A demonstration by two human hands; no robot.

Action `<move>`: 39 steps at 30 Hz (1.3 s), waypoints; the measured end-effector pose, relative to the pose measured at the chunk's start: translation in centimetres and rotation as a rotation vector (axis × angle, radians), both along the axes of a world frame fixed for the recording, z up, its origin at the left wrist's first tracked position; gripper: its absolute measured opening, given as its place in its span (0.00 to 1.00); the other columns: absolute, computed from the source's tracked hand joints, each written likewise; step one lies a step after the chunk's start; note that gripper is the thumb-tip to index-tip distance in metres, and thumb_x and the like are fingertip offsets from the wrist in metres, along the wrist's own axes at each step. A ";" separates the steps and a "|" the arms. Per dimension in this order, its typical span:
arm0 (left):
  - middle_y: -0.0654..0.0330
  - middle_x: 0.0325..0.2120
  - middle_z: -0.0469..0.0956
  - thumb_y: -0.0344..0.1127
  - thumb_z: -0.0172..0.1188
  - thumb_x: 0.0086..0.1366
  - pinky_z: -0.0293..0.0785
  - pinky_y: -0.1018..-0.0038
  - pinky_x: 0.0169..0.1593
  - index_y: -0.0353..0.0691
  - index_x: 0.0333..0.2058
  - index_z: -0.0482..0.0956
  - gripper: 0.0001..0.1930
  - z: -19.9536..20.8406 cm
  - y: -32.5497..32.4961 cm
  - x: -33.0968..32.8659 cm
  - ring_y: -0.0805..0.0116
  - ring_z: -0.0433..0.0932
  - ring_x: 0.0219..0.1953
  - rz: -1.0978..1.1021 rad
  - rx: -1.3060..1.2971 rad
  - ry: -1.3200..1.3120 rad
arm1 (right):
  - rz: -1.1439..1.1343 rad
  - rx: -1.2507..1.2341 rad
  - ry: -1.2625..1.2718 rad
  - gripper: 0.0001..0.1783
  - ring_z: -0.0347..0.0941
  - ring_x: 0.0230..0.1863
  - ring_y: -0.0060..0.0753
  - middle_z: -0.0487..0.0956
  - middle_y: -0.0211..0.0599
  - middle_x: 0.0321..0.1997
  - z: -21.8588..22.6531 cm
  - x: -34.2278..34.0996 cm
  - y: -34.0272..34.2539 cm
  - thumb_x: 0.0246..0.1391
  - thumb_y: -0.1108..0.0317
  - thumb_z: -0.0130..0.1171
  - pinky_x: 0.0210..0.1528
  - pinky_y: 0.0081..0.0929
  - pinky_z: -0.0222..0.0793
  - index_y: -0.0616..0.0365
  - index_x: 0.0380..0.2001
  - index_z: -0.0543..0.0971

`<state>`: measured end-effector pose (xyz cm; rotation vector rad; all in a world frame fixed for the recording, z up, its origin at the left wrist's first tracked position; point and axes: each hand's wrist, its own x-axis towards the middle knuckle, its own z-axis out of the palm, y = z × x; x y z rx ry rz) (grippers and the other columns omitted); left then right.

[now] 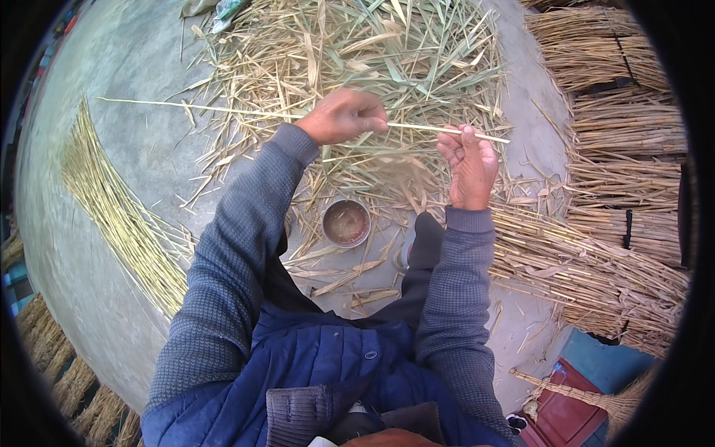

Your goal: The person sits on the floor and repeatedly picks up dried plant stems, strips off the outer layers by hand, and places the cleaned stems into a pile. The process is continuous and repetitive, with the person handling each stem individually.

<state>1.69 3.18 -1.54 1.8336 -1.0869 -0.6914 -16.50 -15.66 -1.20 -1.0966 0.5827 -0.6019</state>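
Note:
A long, thin, pale green-yellow reed stalk (421, 127) stretches crosswise in front of me, its thin tip far out to the left. My left hand (346, 115) is closed round it near the middle. Close to the thick right end, my right hand (471, 160) pinches the same stalk between thumb and fingers. Below both hands lies a wide heap of dry and greenish leaf strips (350, 52). A small round metal bowl (346, 223) with a brownish inside stands on the floor between my legs.
On the left lies a fanned bundle of clean yellow stalks (123, 216). To the right, a bundle of leafy reeds (588, 264) reaches toward me, beside stacked tied reed bundles (625, 134). A broom (581, 398) and a dark red panel (558, 417) sit at lower right.

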 end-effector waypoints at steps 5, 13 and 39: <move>0.58 0.23 0.80 0.40 0.68 0.61 0.73 0.68 0.33 0.37 0.33 0.82 0.12 2.1 0.6 -1.7 0.65 0.79 0.27 -0.045 -0.158 -0.192 | 0.240 0.262 0.040 0.16 0.83 0.37 0.33 0.82 0.45 0.38 -0.9 1.0 2.6 0.64 0.66 0.61 0.39 0.23 0.83 0.66 0.47 0.72; 0.56 0.20 0.79 0.43 0.68 0.56 0.72 0.61 0.32 0.40 0.28 0.81 0.12 3.3 5.0 -2.9 0.55 0.80 0.27 0.008 -0.102 -0.393 | 0.292 -0.307 0.054 0.13 0.80 0.32 0.26 0.83 0.42 0.36 -0.9 2.1 5.3 0.65 0.67 0.59 0.36 0.21 0.79 0.65 0.46 0.75; 0.63 0.21 0.70 0.37 0.58 0.54 0.70 0.68 0.40 0.42 0.24 0.69 0.08 9.2 31.7 -15.6 0.64 0.73 0.33 -0.160 0.524 -1.121 | 0.394 -0.837 0.432 0.12 0.80 0.20 0.30 0.82 0.39 0.22 -6.5 2.2 0.8 0.62 0.64 0.58 0.26 0.27 0.73 0.65 0.35 0.80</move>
